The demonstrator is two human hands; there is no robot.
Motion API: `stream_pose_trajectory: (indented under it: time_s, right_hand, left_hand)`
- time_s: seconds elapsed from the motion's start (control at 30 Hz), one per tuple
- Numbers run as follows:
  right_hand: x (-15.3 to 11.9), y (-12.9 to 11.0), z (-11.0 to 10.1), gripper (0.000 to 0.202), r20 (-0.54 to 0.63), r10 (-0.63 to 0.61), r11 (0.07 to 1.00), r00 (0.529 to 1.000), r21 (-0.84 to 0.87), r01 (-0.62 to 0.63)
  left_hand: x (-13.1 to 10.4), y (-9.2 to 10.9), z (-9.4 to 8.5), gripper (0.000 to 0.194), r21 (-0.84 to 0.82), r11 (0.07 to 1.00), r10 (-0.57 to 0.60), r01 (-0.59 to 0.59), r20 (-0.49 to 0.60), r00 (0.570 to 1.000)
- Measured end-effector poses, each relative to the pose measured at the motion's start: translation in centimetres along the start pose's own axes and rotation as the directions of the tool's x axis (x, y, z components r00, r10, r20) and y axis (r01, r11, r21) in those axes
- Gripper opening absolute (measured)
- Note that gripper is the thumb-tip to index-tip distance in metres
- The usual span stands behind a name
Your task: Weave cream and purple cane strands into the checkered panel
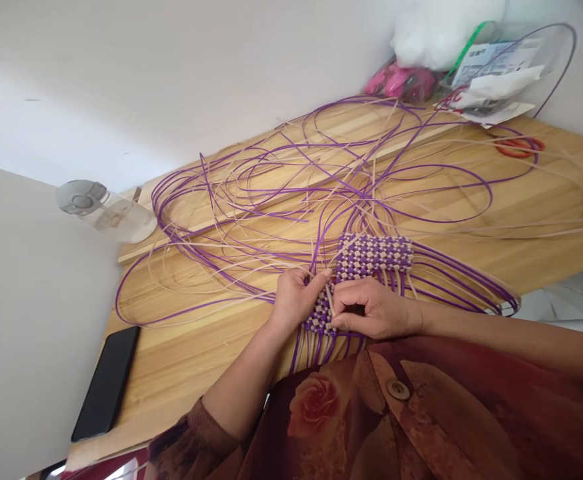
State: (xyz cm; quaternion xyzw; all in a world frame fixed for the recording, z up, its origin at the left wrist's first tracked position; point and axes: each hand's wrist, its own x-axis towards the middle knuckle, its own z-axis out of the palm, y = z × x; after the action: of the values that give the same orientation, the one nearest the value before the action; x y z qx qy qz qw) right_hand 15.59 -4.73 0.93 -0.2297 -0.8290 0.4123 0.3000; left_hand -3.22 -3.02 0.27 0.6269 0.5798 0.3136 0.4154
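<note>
A woven piece (374, 255) in a purple and beige check lies near the table's front edge, with long purple and beige cords running out on all sides. My left hand (299, 293) is closed on its lower left part, thumb and fingers pinched at the weave. Just right of it, my right hand (371, 308) pinches a beige cord between thumb and forefinger against the checked surface. The two hands nearly touch. Loose purple cords (251, 193) spread in wide loops behind the hands.
A clear bottle with a grey lid (114, 210) stands at the left wall. A black phone (106, 383) lies at the front left of the wooden table (191, 363). Orange scissor handles (519, 145), pink items in a bag (399, 83) and papers (496, 63) are at the back right.
</note>
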Motion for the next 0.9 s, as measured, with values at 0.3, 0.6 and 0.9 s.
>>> stream_pose_trajectory:
  time_s: [0.3, 0.6, 0.9]
  right_hand:
    - [3.6, 1.1, -4.7, 0.020, 0.045, -0.087, 0.807, 0.995, -0.583, 0.097]
    - [4.5, 6.8, -16.9, 0.030, -0.068, 0.179, 0.699, 0.982, -0.693, -0.175]
    - [2.7, 6.3, -17.1, 0.024, -0.410, 0.068, 0.621, 0.909, -0.696, -0.360]
  left_hand:
    - [0.4, 0.1, -0.3, 0.034, -0.351, 0.936, 0.039, 0.020, 0.161, 0.986]
    - [0.4, 0.0, -0.4, 0.037, -0.255, 0.958, -0.086, 0.134, 0.191, 0.978]
    - [0.8, 0.2, -4.6, 0.041, -0.272, 0.939, -0.028, 0.213, 0.553, 0.832]
